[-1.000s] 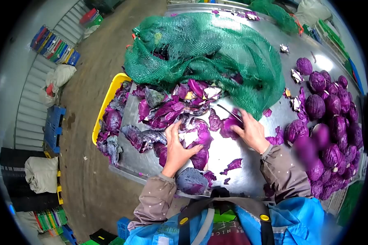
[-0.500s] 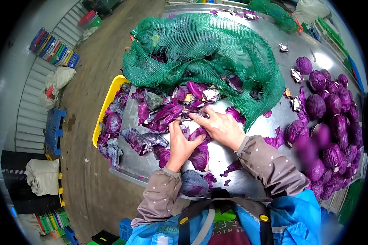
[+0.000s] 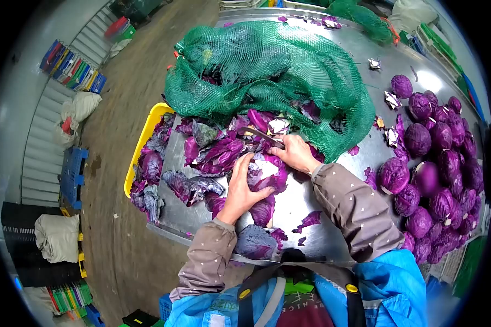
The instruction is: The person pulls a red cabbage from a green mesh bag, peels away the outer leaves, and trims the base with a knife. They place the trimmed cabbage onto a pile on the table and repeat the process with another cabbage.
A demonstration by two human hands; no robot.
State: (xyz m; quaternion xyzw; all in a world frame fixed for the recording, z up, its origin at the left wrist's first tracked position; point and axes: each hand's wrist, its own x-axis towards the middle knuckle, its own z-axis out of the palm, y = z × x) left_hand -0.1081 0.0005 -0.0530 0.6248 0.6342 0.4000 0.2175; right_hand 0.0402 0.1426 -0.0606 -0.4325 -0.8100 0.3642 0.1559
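My right hand (image 3: 296, 154) grips a knife (image 3: 261, 135) with a curved dark blade, which points left over the loose leaves. My left hand (image 3: 240, 188) curls around the left side of a red cabbage (image 3: 277, 179) with purple outer leaves and a pale patch. Its thumb lies along the near side; how much of the head sits under the leaves is hidden. Purple trimmed leaves (image 3: 218, 155) lie just beyond both hands. A green mesh sack (image 3: 278, 71) with dark heads inside spreads over the far side of the metal table (image 3: 305, 240).
Many red cabbages (image 3: 446, 163) are heaped at the right of the table. A yellow crate (image 3: 142, 144) full of leaves stands at the left edge. White-and-purple scraps (image 3: 391, 101) lie between sack and heap. Blue pallets (image 3: 73, 174) stand across the floor.
My right hand has moved the knife up and away from the cabbage, so its blade now shows. My left hand has shifted slightly. At the right heap, a blurred cabbage has changed place.
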